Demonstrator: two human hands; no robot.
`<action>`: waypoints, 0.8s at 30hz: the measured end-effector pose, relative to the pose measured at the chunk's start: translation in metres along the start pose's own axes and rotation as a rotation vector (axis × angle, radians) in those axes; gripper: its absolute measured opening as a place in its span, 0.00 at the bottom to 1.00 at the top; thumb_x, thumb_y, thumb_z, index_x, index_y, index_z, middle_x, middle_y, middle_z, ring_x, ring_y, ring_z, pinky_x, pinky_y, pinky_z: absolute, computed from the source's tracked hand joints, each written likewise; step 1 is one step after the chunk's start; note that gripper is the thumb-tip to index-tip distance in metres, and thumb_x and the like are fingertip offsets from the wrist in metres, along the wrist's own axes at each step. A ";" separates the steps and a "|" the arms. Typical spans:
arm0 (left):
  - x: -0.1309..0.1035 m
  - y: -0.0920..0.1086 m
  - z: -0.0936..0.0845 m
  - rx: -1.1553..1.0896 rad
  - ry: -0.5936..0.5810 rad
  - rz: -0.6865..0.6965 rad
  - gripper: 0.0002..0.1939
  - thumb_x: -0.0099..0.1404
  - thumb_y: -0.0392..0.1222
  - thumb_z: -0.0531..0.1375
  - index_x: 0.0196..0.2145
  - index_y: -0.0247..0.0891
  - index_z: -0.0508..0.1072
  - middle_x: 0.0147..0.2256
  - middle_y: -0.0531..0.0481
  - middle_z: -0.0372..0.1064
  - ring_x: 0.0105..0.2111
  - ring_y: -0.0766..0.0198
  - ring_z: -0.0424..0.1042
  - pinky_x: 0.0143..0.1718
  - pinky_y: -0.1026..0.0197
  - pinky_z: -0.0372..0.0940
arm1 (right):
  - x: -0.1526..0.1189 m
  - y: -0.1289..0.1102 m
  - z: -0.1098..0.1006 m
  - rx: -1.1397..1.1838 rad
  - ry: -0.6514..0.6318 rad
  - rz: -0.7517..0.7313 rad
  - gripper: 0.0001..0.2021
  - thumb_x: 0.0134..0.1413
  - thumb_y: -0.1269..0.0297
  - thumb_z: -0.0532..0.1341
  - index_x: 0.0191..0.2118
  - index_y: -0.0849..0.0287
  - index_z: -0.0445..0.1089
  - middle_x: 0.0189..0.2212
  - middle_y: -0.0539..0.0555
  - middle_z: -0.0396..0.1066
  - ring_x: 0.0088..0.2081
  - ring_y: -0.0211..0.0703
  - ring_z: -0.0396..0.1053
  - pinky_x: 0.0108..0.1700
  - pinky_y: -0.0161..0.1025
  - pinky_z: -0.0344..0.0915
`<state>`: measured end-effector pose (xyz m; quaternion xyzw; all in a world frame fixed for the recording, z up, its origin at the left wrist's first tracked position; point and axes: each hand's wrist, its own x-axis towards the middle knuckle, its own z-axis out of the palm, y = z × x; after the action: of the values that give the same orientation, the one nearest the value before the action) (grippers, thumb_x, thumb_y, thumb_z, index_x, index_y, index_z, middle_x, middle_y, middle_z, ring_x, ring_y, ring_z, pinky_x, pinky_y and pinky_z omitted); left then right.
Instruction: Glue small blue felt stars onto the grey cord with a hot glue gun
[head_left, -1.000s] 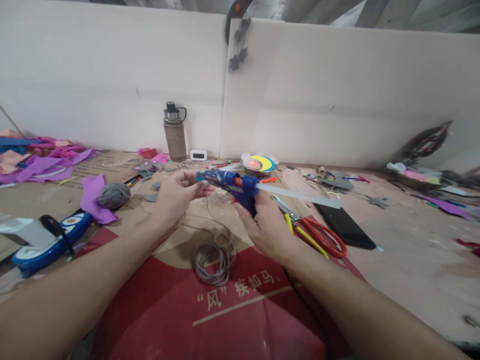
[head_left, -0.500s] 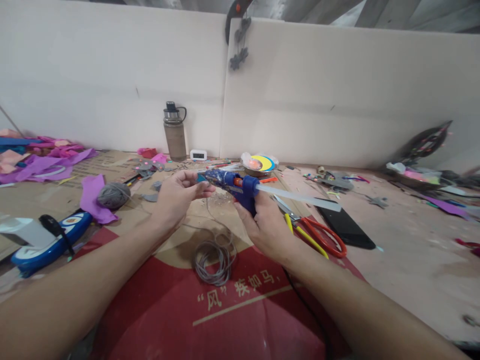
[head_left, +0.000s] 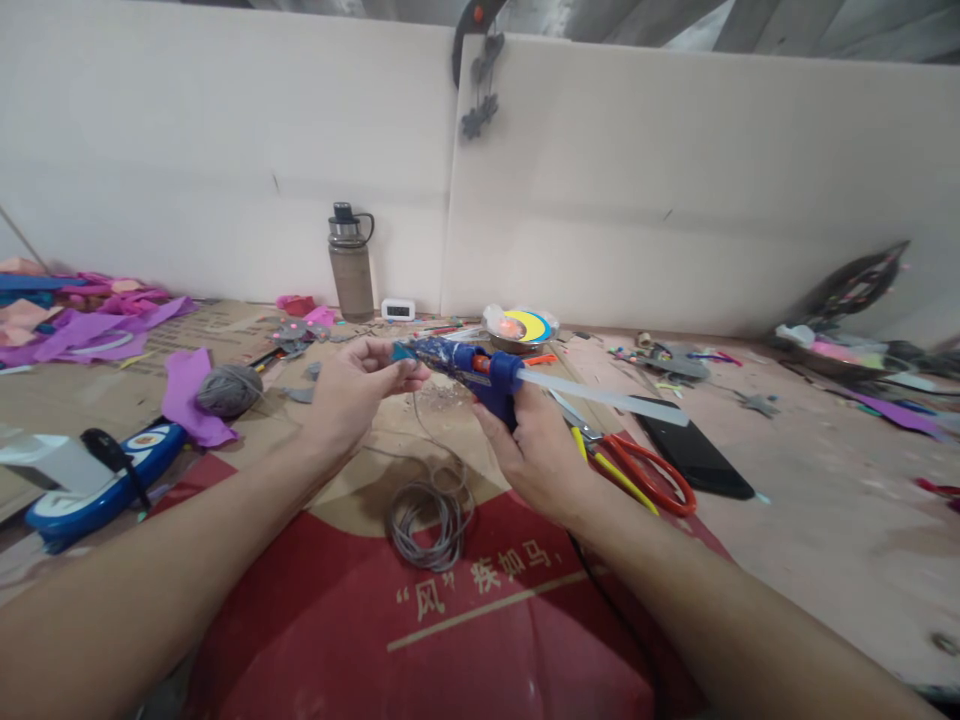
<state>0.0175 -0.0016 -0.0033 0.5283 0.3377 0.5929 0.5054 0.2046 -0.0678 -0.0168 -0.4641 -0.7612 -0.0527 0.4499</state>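
Observation:
My right hand (head_left: 536,445) is wrapped round the handle of a blue hot glue gun (head_left: 495,378). A translucent glue stick (head_left: 607,393) juts from the gun's back end, and its nozzle points left. At the nozzle tip, my left hand (head_left: 352,395) has its thumb and fingers pinched together. Grey cord (head_left: 416,410) hangs from those fingertips; whatever else they hold is hidden. Below, the cord runs into a loose coil (head_left: 454,515) lying on red and brown cardboard (head_left: 525,640).
Red-handled scissors (head_left: 656,480) and a black phone (head_left: 694,450) lie right of my right hand. Grey yarn (head_left: 229,390) and a blue-and-white object (head_left: 154,445) are at left. Behind stand a bottle (head_left: 351,275), a small clock (head_left: 397,310) and a bowl (head_left: 517,346).
Almost nothing differs. The whole view has shifted very slightly; both hands keep the same hold, with the nozzle still at my left fingertips.

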 end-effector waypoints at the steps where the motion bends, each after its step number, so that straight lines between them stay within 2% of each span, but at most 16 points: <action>1: 0.000 0.000 0.000 -0.004 0.000 0.003 0.14 0.50 0.38 0.69 0.30 0.35 0.68 0.25 0.51 0.74 0.27 0.64 0.76 0.34 0.61 0.72 | 0.000 0.000 0.000 0.003 0.001 -0.002 0.16 0.60 0.60 0.52 0.52 0.60 0.62 0.45 0.65 0.72 0.46 0.56 0.70 0.45 0.54 0.68; 24: -0.002 0.002 0.000 -0.012 0.005 0.012 0.13 0.50 0.39 0.69 0.30 0.35 0.68 0.25 0.51 0.74 0.28 0.64 0.76 0.36 0.60 0.72 | 0.000 0.000 0.001 0.013 0.000 0.031 0.17 0.60 0.59 0.52 0.51 0.61 0.62 0.43 0.65 0.72 0.44 0.56 0.71 0.43 0.53 0.68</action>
<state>0.0166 -0.0039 -0.0020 0.5258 0.3323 0.5992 0.5041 0.2042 -0.0674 -0.0177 -0.4732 -0.7540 -0.0408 0.4538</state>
